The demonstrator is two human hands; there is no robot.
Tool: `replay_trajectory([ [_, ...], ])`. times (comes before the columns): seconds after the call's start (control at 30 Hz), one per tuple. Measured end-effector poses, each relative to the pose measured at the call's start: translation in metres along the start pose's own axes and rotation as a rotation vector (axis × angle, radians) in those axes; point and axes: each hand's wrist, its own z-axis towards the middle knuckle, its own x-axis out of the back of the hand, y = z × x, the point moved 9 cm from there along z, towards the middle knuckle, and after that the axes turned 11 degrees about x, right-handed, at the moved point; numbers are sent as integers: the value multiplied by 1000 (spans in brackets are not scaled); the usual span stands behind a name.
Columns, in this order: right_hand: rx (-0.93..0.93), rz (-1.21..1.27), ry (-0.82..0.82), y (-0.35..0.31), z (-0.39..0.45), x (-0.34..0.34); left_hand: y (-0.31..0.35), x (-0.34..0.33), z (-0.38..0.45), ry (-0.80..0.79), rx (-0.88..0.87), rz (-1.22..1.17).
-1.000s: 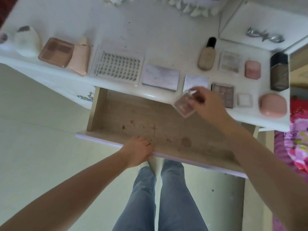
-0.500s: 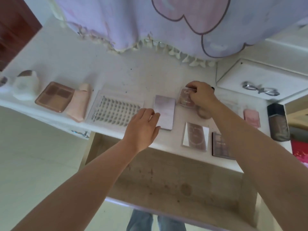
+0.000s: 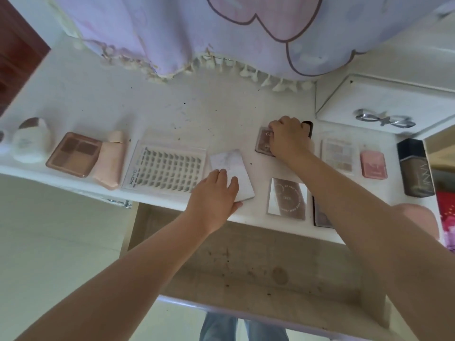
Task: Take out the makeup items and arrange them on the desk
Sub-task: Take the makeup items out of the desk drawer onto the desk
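My right hand [image 3: 288, 140] grips a small clear pink compact [image 3: 263, 142] and holds it flat on the white desk [image 3: 197, 114], toward the back. My left hand [image 3: 216, 193] lies on the near end of a marbled lilac palette [image 3: 230, 163], fingers on top and thumb at its near edge. In a row to the left lie a lash tray [image 3: 165, 166], a pink tube [image 3: 110, 161] and a brown palette [image 3: 73, 153]. On the right are a mirrored palette [image 3: 286, 198], a glitter palette [image 3: 338, 153], a pink compact [image 3: 373, 164] and a dark foundation bottle [image 3: 416, 168].
The wooden drawer [image 3: 246, 267] stands open below the desk edge, stained and with nothing in it. A lilac fringed cloth [image 3: 221, 33] hangs over the desk's back. A white box with a silver bow handle [image 3: 384, 119] sits at the back right. A white puff [image 3: 30, 141] lies far left.
My right hand carried the small compact from above the drawer to the back of the desk. My left hand left the drawer front and landed on the marbled palette. The view tilted upward.
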Motion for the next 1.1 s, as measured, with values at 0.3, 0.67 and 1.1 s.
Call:
replay_trajectory([
  [0.3, 177, 2, 165, -9, -36, 36, 21, 4, -7, -18, -27, -96],
  [0.67, -158, 559, 232, 11, -271, 2, 24, 8, -29, 104, 123, -161],
  [1.1, -1217, 2032, 353, -24, -414, -170, 31, -171, -244, -336, 982, -1329],
])
